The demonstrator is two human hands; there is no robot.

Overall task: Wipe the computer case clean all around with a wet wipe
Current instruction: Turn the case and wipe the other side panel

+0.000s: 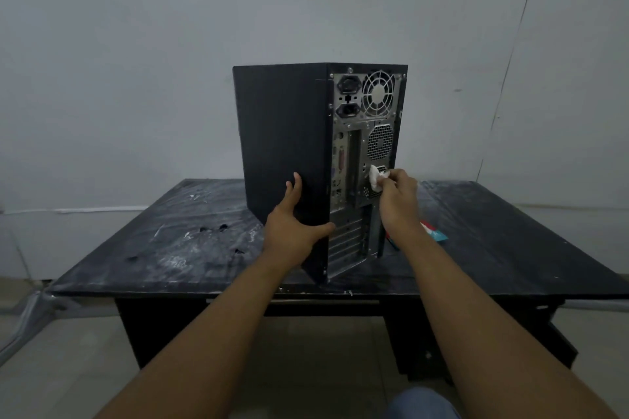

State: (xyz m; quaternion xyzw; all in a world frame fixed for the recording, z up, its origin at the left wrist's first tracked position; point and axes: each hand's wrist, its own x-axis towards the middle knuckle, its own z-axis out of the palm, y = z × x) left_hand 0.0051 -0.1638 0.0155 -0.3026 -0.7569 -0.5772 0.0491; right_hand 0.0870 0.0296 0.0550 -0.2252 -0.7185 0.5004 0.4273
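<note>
Left hand [292,224] flat on computer case [282,146]; right hand [396,197] apparently pinches wet wipe [376,178].

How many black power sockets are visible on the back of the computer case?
2. The upper socket is left of the round fan grille; the lower socket is directly below it. The right hand, holding the wet wipe, may hide others.

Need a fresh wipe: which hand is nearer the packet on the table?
Right. The right hand, holding the wipe, is just above-left of the packet; the left hand rests on the case, farther left.
</note>
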